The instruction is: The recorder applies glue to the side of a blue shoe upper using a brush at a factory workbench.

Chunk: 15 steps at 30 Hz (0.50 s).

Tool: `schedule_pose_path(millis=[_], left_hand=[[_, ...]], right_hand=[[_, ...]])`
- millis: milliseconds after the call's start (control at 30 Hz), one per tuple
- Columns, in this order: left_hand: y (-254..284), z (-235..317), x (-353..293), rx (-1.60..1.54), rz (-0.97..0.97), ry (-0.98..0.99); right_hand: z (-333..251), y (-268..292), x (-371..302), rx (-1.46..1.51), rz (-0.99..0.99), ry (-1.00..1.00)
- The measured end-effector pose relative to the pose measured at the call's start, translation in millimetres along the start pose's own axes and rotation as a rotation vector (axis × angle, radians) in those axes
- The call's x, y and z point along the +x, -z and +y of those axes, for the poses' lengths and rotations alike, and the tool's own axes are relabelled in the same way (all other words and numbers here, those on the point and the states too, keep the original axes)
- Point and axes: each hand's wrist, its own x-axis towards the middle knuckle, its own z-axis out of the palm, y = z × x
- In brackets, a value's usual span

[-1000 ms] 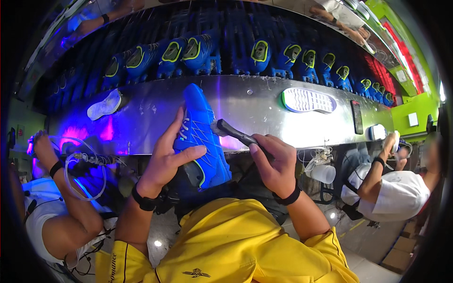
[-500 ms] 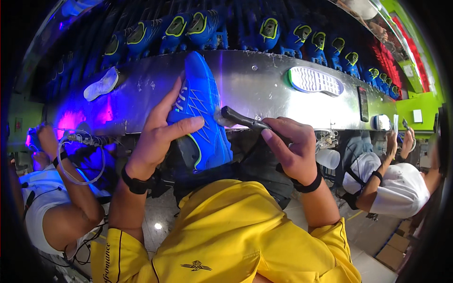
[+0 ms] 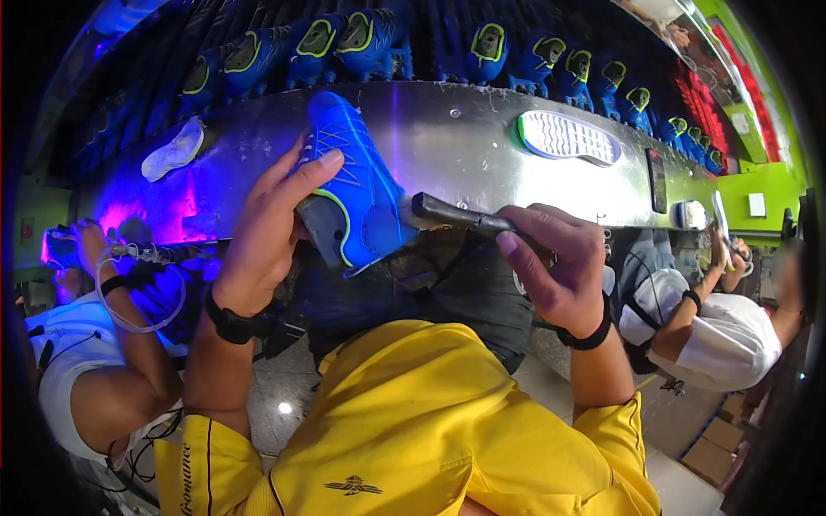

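Note:
A blue shoe upper [image 3: 366, 172] with a yellow-green collar edge is gripped in my left hand [image 3: 274, 215], the thumb across its laced top. Its toe points away and its heel comes toward me. My right hand [image 3: 555, 267] is closed around the dark handle of a brush [image 3: 460, 215]. The brush's pale tip touches the lower right side of the upper, near the heel; the bristles are partly blurred. Beyond the hands, on the metal table [image 3: 430, 138], lie a white patterned sole [image 3: 568, 138] at the right and a white sole [image 3: 174, 151] at the left.
Several blue uppers [image 3: 489, 52] stand in a row behind the table. A dark phone [image 3: 656, 181] lies at the table's right. Co-workers in white sit at the left [image 3: 95, 370] and right [image 3: 718, 331]. A clear looped hose [image 3: 142, 322] hangs at the left.
The shoe upper has turned and tilted in my left hand, its heel swinging left and up. My right hand has shifted slightly right, with the brush staying against the upper's side.

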Motion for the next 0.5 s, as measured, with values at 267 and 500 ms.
schedule_pose_path(millis=[267,500], left_hand=[[-4,-7,-5,0.082,0.075,0.161],[-5,-19,-24,0.043,0.0,0.242]], right_hand=[[1,18,21,-0.082,0.07,0.166],[11,33,39,-0.141,0.072,0.348]])
